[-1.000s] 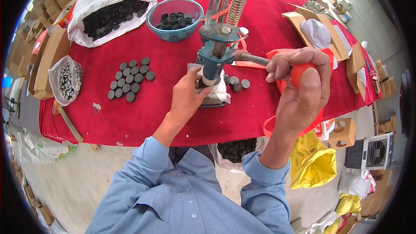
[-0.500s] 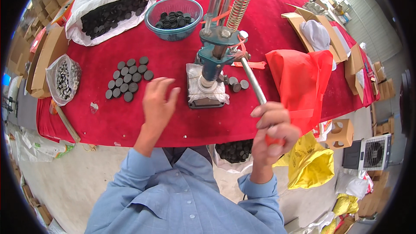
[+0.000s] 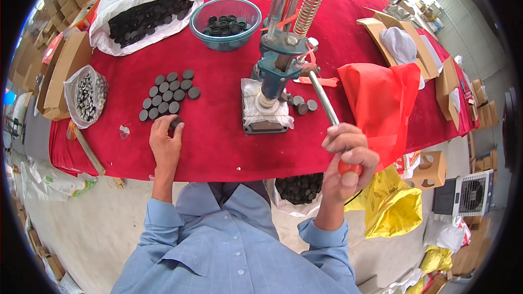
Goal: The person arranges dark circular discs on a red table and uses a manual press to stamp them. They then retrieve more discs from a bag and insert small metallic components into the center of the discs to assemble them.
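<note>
My left hand (image 3: 165,140) pinches a black round cap (image 3: 175,122) at the near edge of a group of similar caps (image 3: 167,96) lying on the red cloth. My right hand (image 3: 350,158) is closed round the red-knobbed end of the steel lever (image 3: 323,98) on a green hand press (image 3: 275,68). The press has a base (image 3: 265,129) wrapped in clear plastic and bound film. A few more black caps (image 3: 302,108) lie just right of its column. Whatever sits under the press head is hidden from me.
A white sack (image 3: 103,43) of black caps and a blue-green bowl (image 3: 226,43) stand at the back left. A clear bag of small metal parts (image 3: 101,91) sits at left near a wooden-handled tool (image 3: 90,152). A red bag (image 3: 376,103) covers the table's right side.
My left hand has moved left and down from beside the press to the caps and has closed on one. My right hand stays on the lever, which has hardly moved.
</note>
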{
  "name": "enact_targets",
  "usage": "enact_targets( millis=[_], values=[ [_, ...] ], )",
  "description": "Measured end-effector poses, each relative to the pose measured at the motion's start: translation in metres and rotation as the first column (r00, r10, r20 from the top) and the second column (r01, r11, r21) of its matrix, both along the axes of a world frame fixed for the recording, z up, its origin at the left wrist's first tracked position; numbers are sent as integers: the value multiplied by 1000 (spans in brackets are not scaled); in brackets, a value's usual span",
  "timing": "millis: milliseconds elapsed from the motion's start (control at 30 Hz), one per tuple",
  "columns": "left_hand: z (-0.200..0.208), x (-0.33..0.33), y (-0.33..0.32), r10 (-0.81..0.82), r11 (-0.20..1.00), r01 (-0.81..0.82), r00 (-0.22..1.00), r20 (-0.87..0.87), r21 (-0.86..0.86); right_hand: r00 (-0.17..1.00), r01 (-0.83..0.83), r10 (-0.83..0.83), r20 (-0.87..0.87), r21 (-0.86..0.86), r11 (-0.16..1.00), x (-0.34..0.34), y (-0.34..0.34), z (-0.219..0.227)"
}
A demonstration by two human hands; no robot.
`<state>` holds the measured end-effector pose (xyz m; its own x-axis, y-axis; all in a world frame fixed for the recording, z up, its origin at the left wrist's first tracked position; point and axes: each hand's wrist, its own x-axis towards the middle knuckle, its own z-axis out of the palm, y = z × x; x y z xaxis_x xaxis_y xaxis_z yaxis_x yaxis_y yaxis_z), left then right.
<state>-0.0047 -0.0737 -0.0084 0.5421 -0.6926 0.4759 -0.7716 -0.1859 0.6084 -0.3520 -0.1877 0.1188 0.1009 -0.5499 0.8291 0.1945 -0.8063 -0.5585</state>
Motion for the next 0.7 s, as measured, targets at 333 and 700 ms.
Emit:
enact_targets(
  millis=[333, 700],
  values=[
    [34, -114, -101, -373, 927, 348, 892, -255, -139, 999, -33, 38, -12, 265, 964, 28, -54, 107],
    [29, -132, -133, -424, 897, 392, 894, -145, -202, 998, -64, 62, 16, 161, 985, 29, -62, 99]
  ],
)
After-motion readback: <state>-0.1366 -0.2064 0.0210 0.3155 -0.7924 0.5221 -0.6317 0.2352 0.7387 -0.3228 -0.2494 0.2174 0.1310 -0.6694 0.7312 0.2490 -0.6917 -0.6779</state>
